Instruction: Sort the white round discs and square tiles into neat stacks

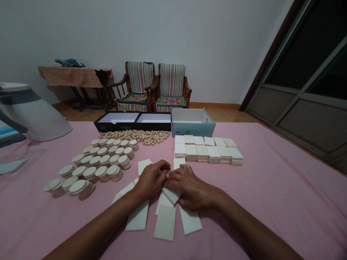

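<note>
My left hand (152, 177) and my right hand (192, 188) meet at the middle of the table. The right fingers curl over a few white square tiles (171, 195), tilted under the palm. Curled too, the left fingers touch or nearly touch the right ones; anything inside them is hidden. Loose white tiles lie around both hands, among them one in front (165, 222), one under the right wrist (190, 219) and one below the left forearm (137, 216). Beyond the right hand, a white tile (179, 163) adjoins rows of stacked square tiles (202, 150).
Stacks of white round discs (103, 160) stand in rows at left. Small wooden beads (141, 135) are heaped before a black divided box (119, 126) and a light blue box (193, 129). A white pitcher (46, 115) stands far left on the pink cloth (284, 180).
</note>
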{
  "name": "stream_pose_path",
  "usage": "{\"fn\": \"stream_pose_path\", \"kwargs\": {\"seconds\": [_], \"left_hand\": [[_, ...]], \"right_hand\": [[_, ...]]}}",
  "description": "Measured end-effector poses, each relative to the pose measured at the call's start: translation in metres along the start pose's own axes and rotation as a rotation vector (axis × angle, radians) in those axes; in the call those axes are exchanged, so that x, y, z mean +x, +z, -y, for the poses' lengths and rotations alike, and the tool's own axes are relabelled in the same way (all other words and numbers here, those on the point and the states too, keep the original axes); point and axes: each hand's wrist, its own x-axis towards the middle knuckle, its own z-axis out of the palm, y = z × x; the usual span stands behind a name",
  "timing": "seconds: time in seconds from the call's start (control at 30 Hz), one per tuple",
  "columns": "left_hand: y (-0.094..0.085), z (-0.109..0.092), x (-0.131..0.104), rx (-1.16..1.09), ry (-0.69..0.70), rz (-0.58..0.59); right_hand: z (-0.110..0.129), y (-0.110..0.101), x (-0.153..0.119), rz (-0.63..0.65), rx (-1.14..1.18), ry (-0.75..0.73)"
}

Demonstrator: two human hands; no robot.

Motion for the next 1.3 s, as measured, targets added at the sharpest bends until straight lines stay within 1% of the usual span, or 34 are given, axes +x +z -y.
{"fn": "stream_pose_path", "kwargs": {"seconds": [0.1,0.17,0.23,0.3,0.37,0.43,0.53,0.7,0.77,0.87,0.93,1.03,1.1,1.17,1.23,1.3], "left_hand": [[-0.003,-0.002,0.000,-0.016,-0.023,-0.041],[-0.005,-0.005,0.000,-0.017,-0.027,-0.077],[-0.006,-0.006,-0.001,-0.013,-0.014,-0.082],[-0.005,-0.008,-0.003,-0.009,0.003,-0.050],[-0.002,-0.009,-0.004,0.008,0.015,-0.012],[0.000,-0.011,-0.006,0.026,0.018,0.026],[0.002,-0.012,-0.007,0.035,0.010,0.056],[0.000,-0.008,-0.005,-0.008,0.003,0.026],[0.000,-0.006,-0.005,-0.011,0.001,0.014],[-0.001,-0.004,-0.005,0.007,-0.004,-0.002],[-0.001,-0.003,-0.004,0.014,-0.009,-0.021],[0.000,-0.002,-0.004,0.005,-0.019,-0.056],[0.000,-0.002,-0.003,0.001,-0.020,-0.074],[0.001,-0.001,-0.003,0.007,-0.015,-0.081],[0.001,-0.001,-0.003,0.016,-0.016,-0.069],[0.001,-0.001,-0.003,0.035,-0.016,-0.051]], "right_hand": [[-0.003,-0.005,-0.004,-0.075,0.080,-0.028],[-0.006,-0.009,-0.009,-0.161,0.145,-0.012],[-0.010,-0.010,-0.014,-0.285,0.157,0.075],[-0.012,-0.008,-0.018,-0.405,0.106,0.217],[-0.011,-0.004,-0.020,-0.475,0.029,0.359],[-0.008,0.001,-0.020,-0.480,-0.034,0.475],[0.000,0.009,-0.016,-0.435,-0.102,0.588],[0.005,0.026,-0.009,-0.386,-0.190,0.717],[0.004,0.029,-0.009,-0.360,-0.203,0.727],[0.002,0.024,-0.011,-0.341,-0.198,0.717],[0.000,0.017,-0.011,-0.361,-0.196,0.669],[-0.004,0.006,-0.006,-0.423,-0.232,0.538],[-0.006,0.001,0.000,-0.412,-0.265,0.479],[-0.008,-0.003,0.008,-0.368,-0.295,0.457],[-0.009,-0.006,0.013,-0.345,-0.322,0.438],[-0.010,-0.008,0.015,-0.355,-0.334,0.413]]}}
